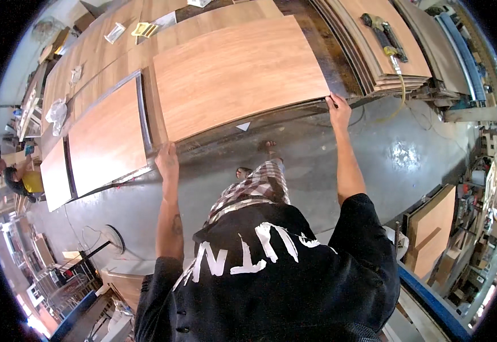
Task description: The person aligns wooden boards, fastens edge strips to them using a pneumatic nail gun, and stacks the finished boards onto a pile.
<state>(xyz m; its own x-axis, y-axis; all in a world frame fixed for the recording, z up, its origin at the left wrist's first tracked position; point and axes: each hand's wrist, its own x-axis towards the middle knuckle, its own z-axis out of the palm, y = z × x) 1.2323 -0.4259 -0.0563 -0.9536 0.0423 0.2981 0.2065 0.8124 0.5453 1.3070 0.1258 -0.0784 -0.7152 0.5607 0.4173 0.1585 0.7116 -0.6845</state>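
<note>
A large rectangular wood-grain panel lies across the workbench in front of me. My left hand grips its near left corner, fingers closed at the edge. At the near right corner, my right hand pinches the panel's edge with thumb and fingers. To the left of this panel, a smaller wood-grain panel lies with a dark strip along its far and right edges. Beyond it is a paler panel. The undersides of my fingers are hidden.
A nail gun with a yellow hose rests on stacked boards at the far right. Crumpled plastic and a yellow piece lie on the bench. Another person is at the far left. A pedestal fan stands behind left.
</note>
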